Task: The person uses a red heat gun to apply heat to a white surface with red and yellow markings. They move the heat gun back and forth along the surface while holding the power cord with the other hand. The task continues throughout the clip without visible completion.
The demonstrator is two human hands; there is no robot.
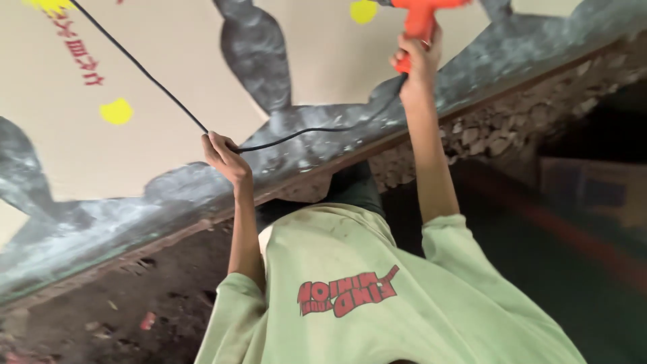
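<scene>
Head view: your hands sit out of frame; co-worker's raised hand [419, 61] clasps orange drill [421, 17] overhead, other hand [226, 158] pinches black cable [162, 91], keeping slack clear.

— What sort of place is this?
— A building site, mid-construction: bare ceiling boards [168, 81] with grey filler [256, 54] smeared along the joints.
— Anything else?
— A rough, crumbling masonry wall [499, 128] and an orange power drill [421, 17] on a black cable [155, 84].

The orange power tool [421, 17] is cut off by the top edge; beside it, dark space under the ceiling panel [168, 61] is blurred.
</scene>
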